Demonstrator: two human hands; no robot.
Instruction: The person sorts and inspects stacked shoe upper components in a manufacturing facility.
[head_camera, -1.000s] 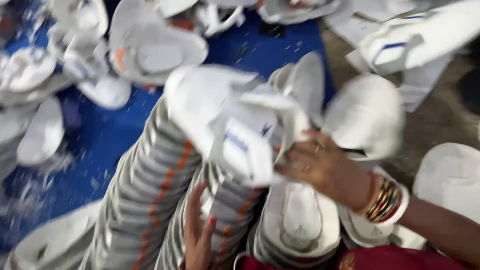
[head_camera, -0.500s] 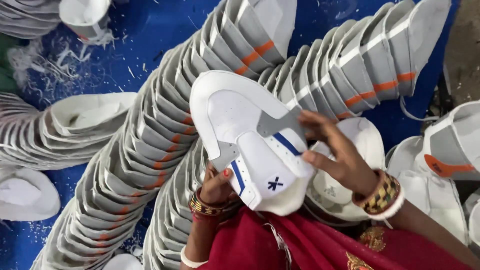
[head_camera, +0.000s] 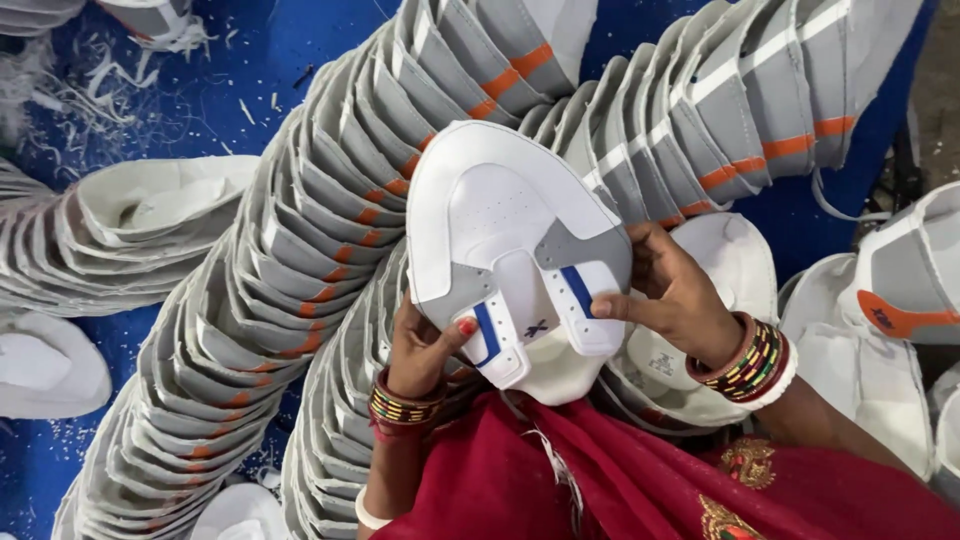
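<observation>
I hold a white shoe upper (head_camera: 500, 235) with grey side panels and two short blue stripes in front of me, its toe pointing away. My left hand (head_camera: 425, 345) grips its lower left edge from below, thumb on the blue-striped tab. My right hand (head_camera: 670, 290) pinches its right tab, thumb on top. Both wrists wear coloured bangles. My red garment (head_camera: 600, 480) fills the bottom of the view.
Long nested stacks of white, grey and orange shoe uppers (head_camera: 300, 260) curve across a blue sheet (head_camera: 230, 70). A second stack (head_camera: 720, 110) fans out at upper right. Loose uppers lie at left (head_camera: 150, 215) and right (head_camera: 900, 290). White trimmings litter the top left.
The view swung from a blurred pile to steady on the upper. Both hands brought the upper closer and turned it flat towards me, now gripping its two tabs.
</observation>
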